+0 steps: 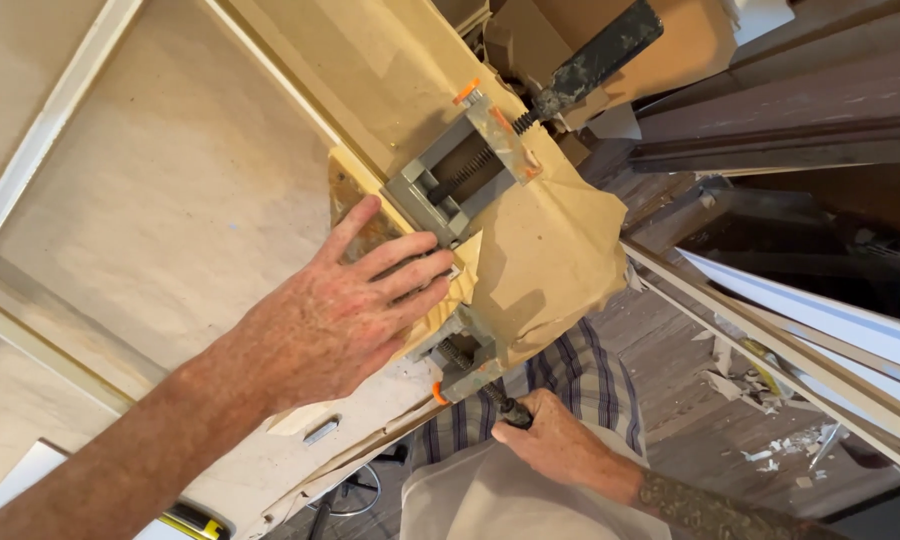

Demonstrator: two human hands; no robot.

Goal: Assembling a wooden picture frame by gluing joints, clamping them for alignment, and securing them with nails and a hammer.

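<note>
While the left hand (345, 305) is lying flat with its fingers spread wide on the pale wooden corner piece (355, 195), the right hand (550, 435) is closing around the dark screw handle (510, 410) of the grey metal corner clamp with orange tips (450, 185). The clamp is sitting at the desk (160, 210) corner, partly under crumpled brown paper (550, 250). A second black handle (595, 60) is pointing away.

A grey corner clamp (457, 205) with orange tips sits just beyond the left hand (345, 310); its lower screw handle (510, 410) lies inside the right hand (560, 440).
</note>
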